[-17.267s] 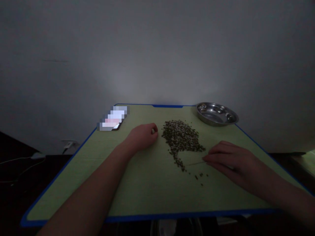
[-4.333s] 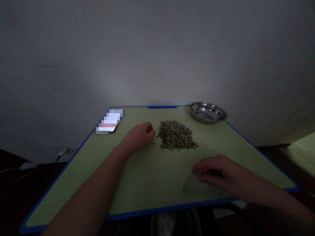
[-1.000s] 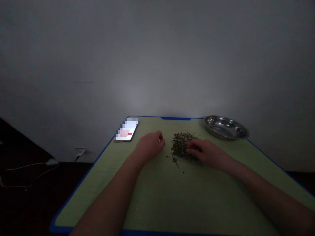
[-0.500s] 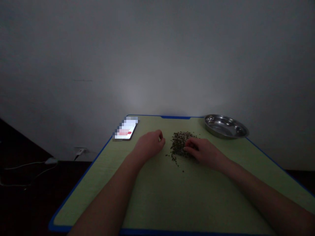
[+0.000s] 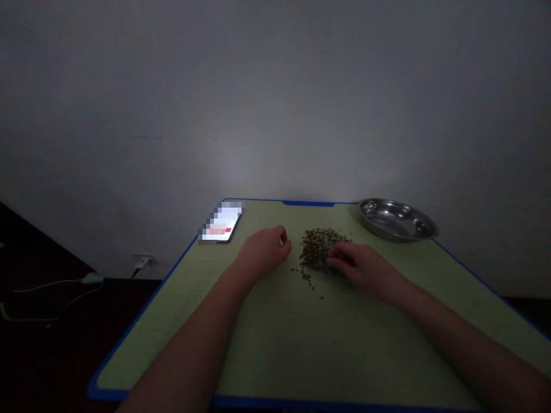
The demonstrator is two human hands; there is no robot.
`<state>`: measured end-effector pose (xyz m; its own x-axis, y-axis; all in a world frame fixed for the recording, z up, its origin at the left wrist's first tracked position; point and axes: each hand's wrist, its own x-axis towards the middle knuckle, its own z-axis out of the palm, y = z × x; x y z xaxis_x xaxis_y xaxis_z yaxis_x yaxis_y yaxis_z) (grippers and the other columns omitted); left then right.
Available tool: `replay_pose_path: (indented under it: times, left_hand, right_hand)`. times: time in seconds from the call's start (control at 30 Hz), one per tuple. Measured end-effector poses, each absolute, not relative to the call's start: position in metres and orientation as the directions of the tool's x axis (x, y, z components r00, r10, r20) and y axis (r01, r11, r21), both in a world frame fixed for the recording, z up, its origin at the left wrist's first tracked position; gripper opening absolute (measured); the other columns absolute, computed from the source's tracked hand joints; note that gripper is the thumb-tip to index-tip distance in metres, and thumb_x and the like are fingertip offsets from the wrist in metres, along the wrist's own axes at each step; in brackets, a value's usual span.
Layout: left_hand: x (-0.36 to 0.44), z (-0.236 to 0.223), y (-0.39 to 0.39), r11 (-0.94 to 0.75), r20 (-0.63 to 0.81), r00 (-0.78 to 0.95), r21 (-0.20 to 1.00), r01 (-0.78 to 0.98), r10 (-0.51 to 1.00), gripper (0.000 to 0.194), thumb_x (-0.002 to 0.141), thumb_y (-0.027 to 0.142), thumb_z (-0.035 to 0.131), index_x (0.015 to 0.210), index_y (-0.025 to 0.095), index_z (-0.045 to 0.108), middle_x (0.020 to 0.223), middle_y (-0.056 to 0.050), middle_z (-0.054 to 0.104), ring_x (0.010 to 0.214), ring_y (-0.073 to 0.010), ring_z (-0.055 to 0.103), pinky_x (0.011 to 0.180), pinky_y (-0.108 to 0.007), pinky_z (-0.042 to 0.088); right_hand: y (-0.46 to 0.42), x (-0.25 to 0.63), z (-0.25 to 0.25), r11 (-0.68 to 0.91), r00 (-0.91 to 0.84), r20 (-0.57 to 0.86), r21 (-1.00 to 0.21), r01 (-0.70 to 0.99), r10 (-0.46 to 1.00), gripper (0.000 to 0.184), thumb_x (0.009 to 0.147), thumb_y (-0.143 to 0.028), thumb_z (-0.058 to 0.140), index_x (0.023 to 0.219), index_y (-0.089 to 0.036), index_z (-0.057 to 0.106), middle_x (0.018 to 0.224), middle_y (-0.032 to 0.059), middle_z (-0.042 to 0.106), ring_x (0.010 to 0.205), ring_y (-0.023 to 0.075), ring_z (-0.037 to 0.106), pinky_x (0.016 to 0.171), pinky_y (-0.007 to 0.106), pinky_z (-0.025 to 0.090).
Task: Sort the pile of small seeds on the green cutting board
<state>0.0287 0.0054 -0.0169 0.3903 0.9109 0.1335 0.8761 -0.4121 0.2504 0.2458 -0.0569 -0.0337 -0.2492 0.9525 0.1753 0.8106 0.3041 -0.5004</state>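
Note:
A loose pile of small dark grains or seeds (image 5: 316,248) is spread on the green table top (image 5: 301,344), with a few strays toward me. At the pile's right side is my right hand (image 5: 355,265), its thumb and fingers pinched together; anything between the tips is too small to make out. My left hand (image 5: 267,249) rests on the table left of the pile, apart from it. Its fingers are curled in with the thumb against them, and what they hold, if anything, is hidden.
A shallow shiny metal bowl (image 5: 398,221) stands at the table's back right corner. A phone with a lit screen (image 5: 221,223) lies at the back left. Behind is a grey wall (image 5: 275,103) with a plugged-in socket (image 5: 142,263); white cables (image 5: 92,279) run at the left.
My right hand has shifted slightly right and toward me at the pile's edge. My left hand keeps its place and curled shape. The whole view has moved a little.

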Motion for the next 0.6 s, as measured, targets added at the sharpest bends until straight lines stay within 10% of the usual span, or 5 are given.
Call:
replay_pose_path:
  times: [0.6]
  left_hand:
    - [0.0272, -0.019, 0.0067, -0.41, 0.127, 0.39, 0.252, 0.877, 0.912, 0.026, 0.083, 0.038, 0.042, 0.091, 0.021, 0.06, 0.087, -0.006, 0.067, 0.071, -0.0177, 0.059, 0.062, -0.028, 0.04]
  right_hand:
    - [-0.0622, 0.2438, -0.0338, 0.267, -0.207, 0.173, -0.502, 0.823, 0.963, 0.013, 0.083, -0.028, 0.052, 0.077, -0.02, 0.059, 0.068, 0.0012, 0.063, 0.059, 0.0143, 0.053, 0.054, 0.025, 0.036]
